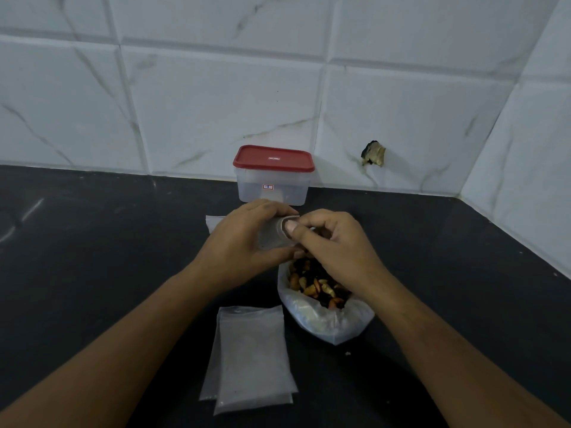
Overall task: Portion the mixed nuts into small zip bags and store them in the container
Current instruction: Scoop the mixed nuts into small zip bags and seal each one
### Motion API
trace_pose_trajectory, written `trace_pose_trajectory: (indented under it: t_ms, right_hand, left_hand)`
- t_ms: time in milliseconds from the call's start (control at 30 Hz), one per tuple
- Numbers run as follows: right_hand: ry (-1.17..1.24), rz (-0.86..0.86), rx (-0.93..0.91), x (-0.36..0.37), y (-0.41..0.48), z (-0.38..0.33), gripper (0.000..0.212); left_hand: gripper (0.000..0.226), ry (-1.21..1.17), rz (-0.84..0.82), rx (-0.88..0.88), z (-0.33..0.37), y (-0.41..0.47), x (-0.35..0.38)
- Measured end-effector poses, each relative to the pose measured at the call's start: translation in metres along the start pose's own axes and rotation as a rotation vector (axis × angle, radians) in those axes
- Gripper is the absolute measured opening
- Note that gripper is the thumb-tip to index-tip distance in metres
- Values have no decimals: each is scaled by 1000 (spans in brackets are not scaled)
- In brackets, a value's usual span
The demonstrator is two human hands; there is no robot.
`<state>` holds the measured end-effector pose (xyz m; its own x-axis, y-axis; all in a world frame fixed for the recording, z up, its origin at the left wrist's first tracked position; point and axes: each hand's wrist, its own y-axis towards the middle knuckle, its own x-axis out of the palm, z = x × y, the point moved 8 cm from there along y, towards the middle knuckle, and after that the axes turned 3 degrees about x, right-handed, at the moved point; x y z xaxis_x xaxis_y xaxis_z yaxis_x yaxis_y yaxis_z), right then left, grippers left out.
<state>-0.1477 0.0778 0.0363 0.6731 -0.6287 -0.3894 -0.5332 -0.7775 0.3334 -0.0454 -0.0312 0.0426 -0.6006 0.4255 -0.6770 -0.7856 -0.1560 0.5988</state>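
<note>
The left grip (244,242) curls round a small zip bag (273,235) whose mouth the right grip (336,242) pinches over the mixed nuts (315,285); the red-and-white sticker (268,187) on the container (292,191) is unreadable.

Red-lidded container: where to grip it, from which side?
Grip the container by its left and right walls, just under the red lid, coming from above. It stands upright, lid on, tiled wall close behind; the flanks look free, and the lid's rim should stop fingers slipping.

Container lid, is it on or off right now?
On: the red lid sits flat over the clear container, covering its whole top.
</note>
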Motion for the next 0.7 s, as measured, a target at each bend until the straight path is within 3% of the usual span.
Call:
trace_pose_trajectory:
  t_ms: [100, 200, 300, 533, 700]
  right_hand:
    - [34, 0, 15, -9, 2, -2, 19]
    - [2, 132, 3, -37, 4, -8, 21]
    - [-245, 244, -42, -71, 5, -11, 23]
    - [-593, -58, 307, -97, 5, 27, 40]
    - [-687, -311, 579, -98, -8, 56, 50]
  left_hand:
    - [53, -16, 32, -32, -4, -1, -2]
    - [54, -67, 78, -84, -9, -3, -3]
    - [47, -138, 68, -118, -11, -5, 1]
    - [40, -222, 40, -176, -14, -8, 13]
    - [40, -224, 35, -196, -15, -10, 19]
